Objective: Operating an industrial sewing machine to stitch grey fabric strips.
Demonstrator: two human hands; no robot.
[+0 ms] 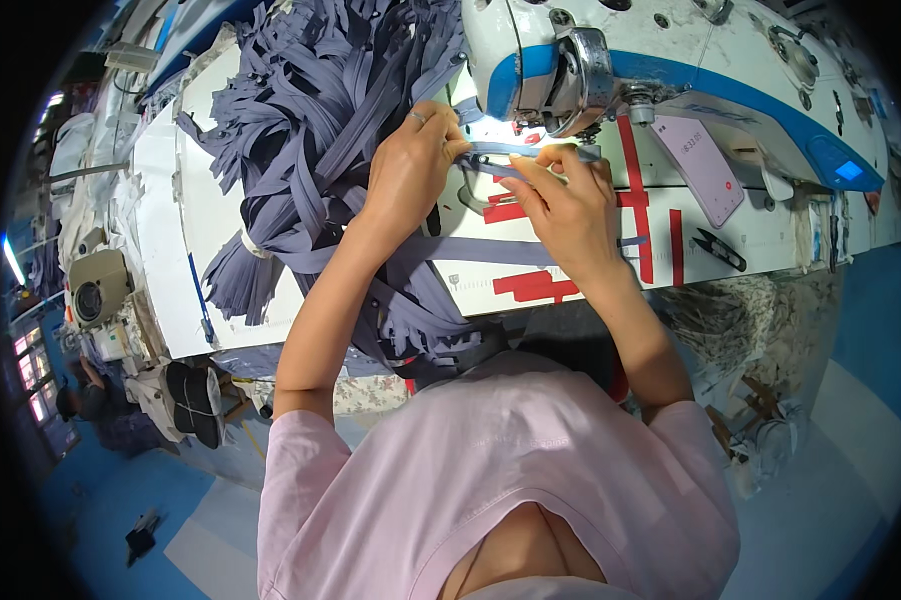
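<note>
Left hand (407, 172) and right hand (575, 212) pinch a grey-blue strip (494, 150) near the sewing machine (670, 75) needle end; fingertip contact partly hidden, firmness unclear. Risk: strip pulls askew if the tangled pile (315, 110) at left snags.

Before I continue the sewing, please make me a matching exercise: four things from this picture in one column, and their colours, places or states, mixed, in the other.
Column one:
1. Phone
2. Strips
3. Left hand
4. Snips

Column two:
A. wears a ring
B. black, just right of a short piece of red tape
C. pale pink, lying flat
D. grey-violet, heaped at the left

Right pairs: 1-C, 2-D, 3-A, 4-B
</note>
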